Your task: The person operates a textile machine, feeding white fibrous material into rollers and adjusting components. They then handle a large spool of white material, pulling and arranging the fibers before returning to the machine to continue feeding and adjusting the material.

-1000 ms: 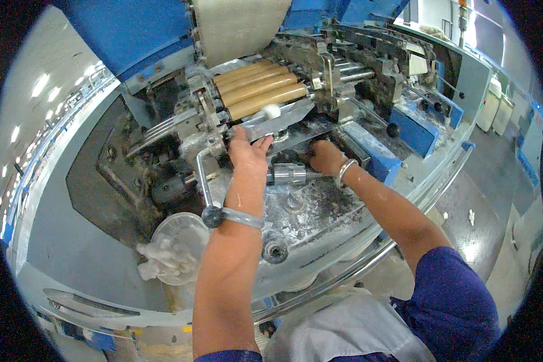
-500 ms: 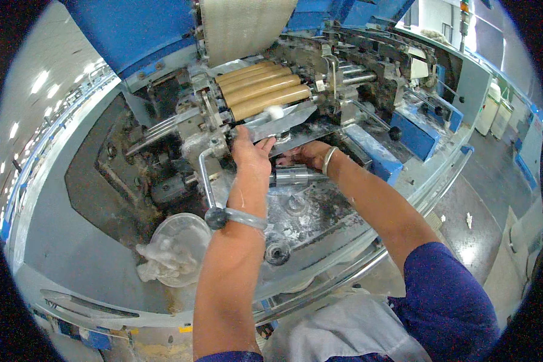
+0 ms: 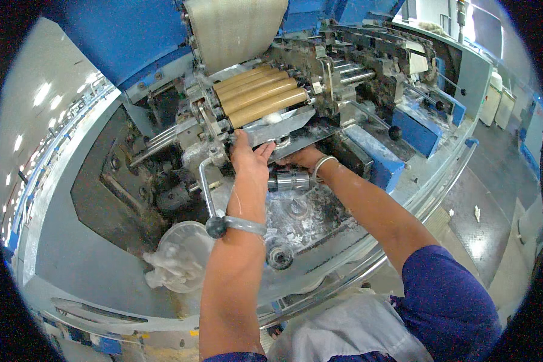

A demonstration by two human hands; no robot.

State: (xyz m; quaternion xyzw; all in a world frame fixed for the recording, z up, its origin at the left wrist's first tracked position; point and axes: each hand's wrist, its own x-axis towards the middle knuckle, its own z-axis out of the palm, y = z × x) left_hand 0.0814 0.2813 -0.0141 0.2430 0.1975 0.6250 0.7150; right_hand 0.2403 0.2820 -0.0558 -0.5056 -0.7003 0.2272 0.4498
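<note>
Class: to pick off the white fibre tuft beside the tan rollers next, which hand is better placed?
Probably the left hand: it is at the left end of the shiny metal strip, near the tuft. The right hand is partly hidden beneath the dark plate.

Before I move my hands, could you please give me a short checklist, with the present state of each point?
1. Left hand at the shiny metal plate: ok, at its left end; firmness of grip cannot be seen.
2. Right hand fingers fully visible: not ok, partly hidden by the dark lower plate.
3. Right wrist bare: not ok, it wears a pale bracelet.
4. Space between plate and tan rollers free of fluff: not ok, a white tuft shows there.
5. Black ball knob clear of left forearm: cannot tell, they meet in this view.
6. White container apart from both hands: ok.
</note>
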